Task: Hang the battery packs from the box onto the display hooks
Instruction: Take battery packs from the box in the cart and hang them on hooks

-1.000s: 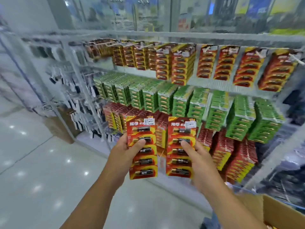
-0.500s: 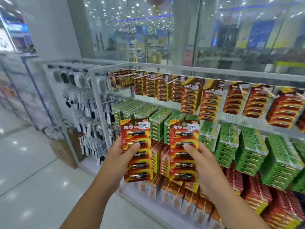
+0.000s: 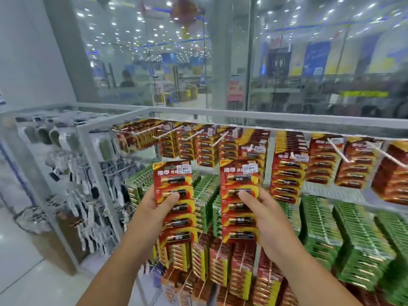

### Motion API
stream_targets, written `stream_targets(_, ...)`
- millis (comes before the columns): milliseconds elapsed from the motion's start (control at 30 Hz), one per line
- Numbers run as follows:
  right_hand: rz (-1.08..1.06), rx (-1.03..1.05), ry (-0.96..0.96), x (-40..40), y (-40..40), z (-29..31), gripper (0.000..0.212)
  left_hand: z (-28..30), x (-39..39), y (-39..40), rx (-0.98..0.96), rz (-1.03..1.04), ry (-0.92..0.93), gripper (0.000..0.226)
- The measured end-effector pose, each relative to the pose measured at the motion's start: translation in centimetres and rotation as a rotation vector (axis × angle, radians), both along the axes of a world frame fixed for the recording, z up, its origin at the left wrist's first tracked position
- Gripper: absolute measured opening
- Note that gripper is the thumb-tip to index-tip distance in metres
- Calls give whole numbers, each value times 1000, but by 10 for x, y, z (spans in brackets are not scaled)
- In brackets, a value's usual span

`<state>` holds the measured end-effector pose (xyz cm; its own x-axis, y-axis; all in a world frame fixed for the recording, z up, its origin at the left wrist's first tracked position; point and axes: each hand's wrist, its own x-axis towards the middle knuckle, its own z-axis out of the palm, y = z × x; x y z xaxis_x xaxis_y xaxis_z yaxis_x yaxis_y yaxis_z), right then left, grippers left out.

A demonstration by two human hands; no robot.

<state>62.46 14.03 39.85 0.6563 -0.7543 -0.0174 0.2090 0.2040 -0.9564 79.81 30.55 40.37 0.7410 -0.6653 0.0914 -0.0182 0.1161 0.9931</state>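
My left hand [image 3: 155, 209] grips a red battery pack [image 3: 175, 203] upright, thumb across its front. My right hand [image 3: 265, 215] grips a second red battery pack [image 3: 239, 200] the same way. Both packs carry white price stickers at the top and are held up in front of the display rack, just below its top row. That top row has white display hooks [image 3: 217, 140] sticking out, loaded with red packs [image 3: 287, 171]. The box is out of view.
Green battery packs [image 3: 320, 221] fill the middle row and more red packs [image 3: 240, 270] the bottom row. A white metal frame [image 3: 220, 120] tops the rack. Another rack of dark small goods [image 3: 72, 195] stands at left. Behind is a glass wall.
Both hands have risen with their packs from the lower rows toward the top row. The camera has tilted up, and the box at lower right has left the view.
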Motion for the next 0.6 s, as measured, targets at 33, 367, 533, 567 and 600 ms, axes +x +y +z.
stream_targets(33,-7,-6,-1,12,-4,1,22,1,13,-7,-2,-6,-7,24)
stream_targets(367,-200,10,29,126,-25,5,27,3,146,-83,50,-211,-42,27)
stream_targets(533,-364,16,70,150,-36,-10,116,1,184,-116,67,-327,-63,34)
stream_targets(567,-383,13,67,153,-33,-8,112,-2,189,-120,64,-356,-51,37)
stream_targets(600,-400,11,47,156,-29,-4,100,-5,191,-124,58,-382,-49,38)
